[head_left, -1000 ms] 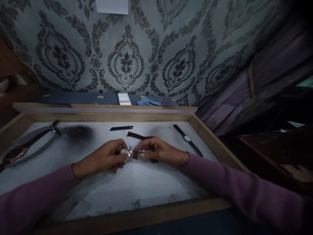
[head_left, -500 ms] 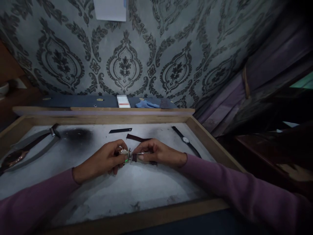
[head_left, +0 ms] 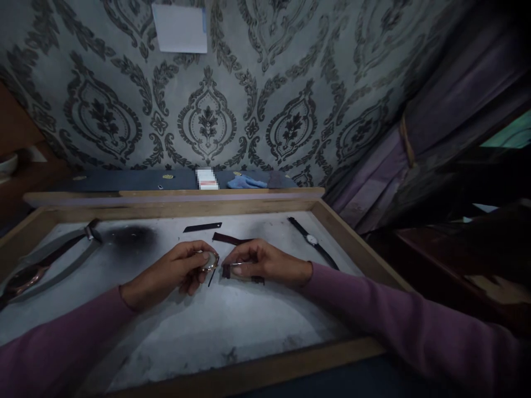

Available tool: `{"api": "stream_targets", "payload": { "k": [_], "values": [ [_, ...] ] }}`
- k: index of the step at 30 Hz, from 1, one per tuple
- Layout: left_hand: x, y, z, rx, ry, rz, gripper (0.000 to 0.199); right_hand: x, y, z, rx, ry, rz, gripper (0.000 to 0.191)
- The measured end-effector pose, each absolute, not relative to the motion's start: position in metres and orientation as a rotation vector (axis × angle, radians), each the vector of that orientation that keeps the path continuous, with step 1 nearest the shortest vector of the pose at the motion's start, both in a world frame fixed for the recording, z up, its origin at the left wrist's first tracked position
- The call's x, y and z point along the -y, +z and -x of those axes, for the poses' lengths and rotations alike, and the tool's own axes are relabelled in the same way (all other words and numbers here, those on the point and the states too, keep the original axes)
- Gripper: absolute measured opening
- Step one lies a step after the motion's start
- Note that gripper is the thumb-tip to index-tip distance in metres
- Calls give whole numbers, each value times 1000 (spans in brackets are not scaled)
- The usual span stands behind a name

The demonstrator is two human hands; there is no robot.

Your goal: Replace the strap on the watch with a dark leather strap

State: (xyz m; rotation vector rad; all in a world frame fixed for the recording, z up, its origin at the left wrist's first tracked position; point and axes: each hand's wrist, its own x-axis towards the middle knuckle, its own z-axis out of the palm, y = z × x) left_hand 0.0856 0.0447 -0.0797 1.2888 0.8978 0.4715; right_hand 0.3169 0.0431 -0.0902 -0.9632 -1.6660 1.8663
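Note:
My left hand (head_left: pixel 176 271) pinches a round watch case (head_left: pixel 209 261) between thumb and fingers, over the middle of a white-bottomed wooden tray (head_left: pixel 166 208). Just to the right, my right hand (head_left: pixel 265 262) is closed on a dark brown strap piece (head_left: pixel 227 271) with a shiny metal edge; the fingers cover part of it. The watch case and the piece in my right hand are close but apart. A thin dark pin (head_left: pixel 213 276) shows beside the case. Behind my right hand lies another brown strap (head_left: pixel 226 238), partly covered by the fingers.
A dark flat blade (head_left: pixel 202 227) lies near the tray's back. On the right is a watch with a black strap (head_left: pixel 312 240); on the left, a larger watch (head_left: pixel 25 277) and grey band. A small box (head_left: pixel 206 179) and blue cloth (head_left: pixel 248 182) are behind the tray.
The watch case has tilted in my left hand, and its green glint is gone. The gap to my right hand's piece looks slightly wider. The view has shifted a little.

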Motion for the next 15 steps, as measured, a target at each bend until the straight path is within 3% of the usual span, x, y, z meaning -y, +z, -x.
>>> {"api": "stream_targets", "payload": {
  "k": [15],
  "values": [
    [-44,-76,-87,-875,428,-1325,36,-44,-91,-316,1564,1840,943,36]
  ]
}}
